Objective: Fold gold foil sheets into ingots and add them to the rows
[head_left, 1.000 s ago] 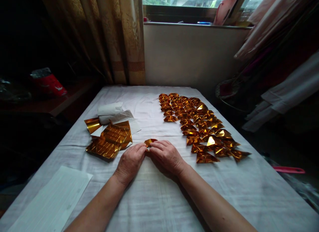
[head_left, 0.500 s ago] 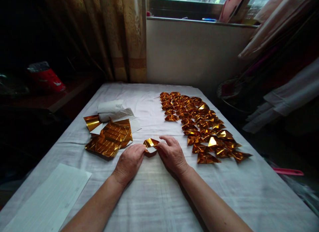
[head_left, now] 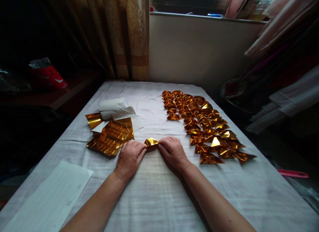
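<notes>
A small gold foil paper ingot is stretched between my two hands, just above the white cloth. My left hand pinches its left tip, fingers closed. At the opposite tip, the thumb and fingers of my right hand are pressed together. Beyond my left hand lies a loose stack of flat gold foil sheets with creases. Rows of folded gold paper ingots spread over the right side of the table.
A white paper roll lies behind the foil sheets, beside a curled gold piece. One pale sheet rests at the near left of the cloth-covered table. Off the right edge is a pink handle; hanging clothes are farther back.
The foil piece showed a white opening before; now its gold face is closed over. My right hand's raised fingers have folded down onto its tip. The view has shifted slightly.
</notes>
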Demonstrator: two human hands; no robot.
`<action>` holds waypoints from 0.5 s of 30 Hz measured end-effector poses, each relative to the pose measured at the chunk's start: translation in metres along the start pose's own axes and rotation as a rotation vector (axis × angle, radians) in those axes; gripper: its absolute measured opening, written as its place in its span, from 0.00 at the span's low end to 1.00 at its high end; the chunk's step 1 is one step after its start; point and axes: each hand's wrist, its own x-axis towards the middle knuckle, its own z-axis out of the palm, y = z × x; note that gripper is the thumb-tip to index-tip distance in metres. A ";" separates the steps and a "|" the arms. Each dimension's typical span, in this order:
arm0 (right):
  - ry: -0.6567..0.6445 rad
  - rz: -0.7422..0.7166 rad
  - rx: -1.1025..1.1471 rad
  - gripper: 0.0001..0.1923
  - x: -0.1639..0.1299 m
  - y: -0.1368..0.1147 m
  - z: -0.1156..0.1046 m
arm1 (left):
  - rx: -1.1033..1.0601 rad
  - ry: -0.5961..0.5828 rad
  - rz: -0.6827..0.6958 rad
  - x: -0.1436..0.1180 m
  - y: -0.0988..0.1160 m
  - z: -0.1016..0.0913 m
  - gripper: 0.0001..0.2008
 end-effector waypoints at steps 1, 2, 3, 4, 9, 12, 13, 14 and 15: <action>0.003 0.017 -0.004 0.07 0.002 0.001 0.001 | -0.006 0.009 -0.015 0.001 0.000 0.001 0.05; 0.006 0.033 -0.012 0.07 0.003 0.001 0.003 | -0.011 0.015 -0.033 0.001 0.000 0.002 0.05; 0.007 0.047 -0.021 0.07 0.005 0.001 0.004 | -0.012 0.020 -0.051 0.002 0.000 0.003 0.05; 0.008 0.061 -0.029 0.07 0.007 0.000 0.005 | -0.008 0.023 -0.068 0.003 0.000 0.004 0.05; 0.018 0.122 -0.061 0.06 0.012 -0.004 0.010 | 0.042 0.031 -0.115 0.005 0.001 0.007 0.08; 0.034 0.141 -0.096 0.06 0.012 -0.006 0.013 | 0.045 0.019 -0.127 0.005 0.002 0.008 0.09; 0.039 0.144 -0.109 0.06 0.012 -0.007 0.014 | 0.042 0.017 -0.129 0.005 0.002 0.008 0.09; 0.044 0.147 -0.123 0.06 0.012 -0.007 0.015 | 0.039 0.017 -0.131 0.005 0.002 0.009 0.09; 0.047 0.150 -0.135 0.06 0.012 -0.007 0.016 | 0.039 0.019 -0.133 0.005 0.002 0.009 0.09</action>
